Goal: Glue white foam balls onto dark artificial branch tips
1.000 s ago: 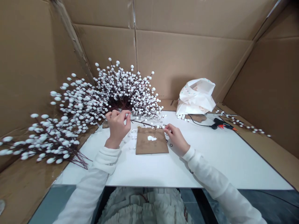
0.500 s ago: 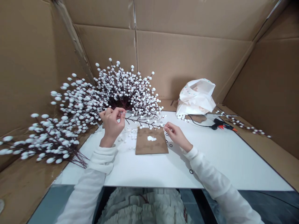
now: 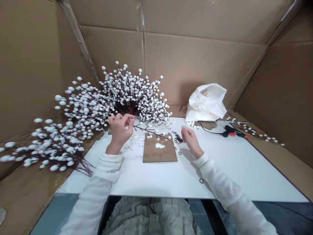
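My left hand (image 3: 121,130) pinches the stem end of a thin dark berry branch (image 3: 151,130), which slants down to the right over a brown cardboard square (image 3: 158,155). White berries sit along parts of the branch; other twigs on it look bare. On the square lies a white patch of glue (image 3: 159,145). My right hand (image 3: 192,139) is held apart from the branch, fingertips pressed together; whatever they may hold is too small to see. Just left of it is a pile of small black rings (image 3: 179,138). Loose white berries (image 3: 138,141) lie near the square's left side.
Bunches of white-berry branches (image 3: 132,85) fill the back left, with another bunch (image 3: 49,147) at the left edge. A white bag (image 3: 206,102) stands at the back right. Beside it lie a corded black glue gun (image 3: 233,130) and a single berry branch (image 3: 256,131). Cardboard walls (image 3: 195,58) surround the table.
My right hand has left the branch's tip and moved right, uncovering the black rings. The branch's free end has dropped lower over the cardboard square. My left hand still grips its stem.
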`<state>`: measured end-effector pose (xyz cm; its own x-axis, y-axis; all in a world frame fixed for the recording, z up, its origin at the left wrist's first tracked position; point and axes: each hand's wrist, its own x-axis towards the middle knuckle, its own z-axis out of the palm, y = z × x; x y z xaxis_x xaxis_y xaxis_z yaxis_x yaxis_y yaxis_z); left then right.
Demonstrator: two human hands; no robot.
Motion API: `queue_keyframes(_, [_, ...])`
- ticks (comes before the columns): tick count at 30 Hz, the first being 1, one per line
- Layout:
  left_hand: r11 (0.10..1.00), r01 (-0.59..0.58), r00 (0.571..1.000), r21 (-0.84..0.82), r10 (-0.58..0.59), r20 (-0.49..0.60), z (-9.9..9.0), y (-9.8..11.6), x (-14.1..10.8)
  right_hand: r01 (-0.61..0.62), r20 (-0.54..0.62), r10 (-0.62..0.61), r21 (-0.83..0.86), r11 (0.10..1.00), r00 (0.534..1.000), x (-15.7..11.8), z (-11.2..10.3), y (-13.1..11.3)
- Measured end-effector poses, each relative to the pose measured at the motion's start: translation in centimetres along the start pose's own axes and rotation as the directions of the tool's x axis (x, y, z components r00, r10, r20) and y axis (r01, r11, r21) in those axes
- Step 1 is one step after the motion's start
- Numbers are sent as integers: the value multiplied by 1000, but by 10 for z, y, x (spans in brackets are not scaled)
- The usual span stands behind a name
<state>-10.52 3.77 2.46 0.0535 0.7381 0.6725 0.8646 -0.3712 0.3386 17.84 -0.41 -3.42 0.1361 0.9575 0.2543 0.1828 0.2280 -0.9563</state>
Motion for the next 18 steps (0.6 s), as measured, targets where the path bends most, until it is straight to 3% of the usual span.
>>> queue_keyframes(2, [998, -58, 998, 17, 58, 33, 0, 1, -1, -31, -72, 36, 76, 997, 997, 3, -2, 4])
queue_keyframes(6, [990, -129, 991, 51, 126, 52, 1, 2, -2, -57, -74, 73, 197, 979, 995, 4, -1, 10])
queue_keyframes(18, [959, -257, 966, 121, 251, 61, 3, 3, -5, -12, 54, 13, -8, 1000, 998, -3, 8, 9])
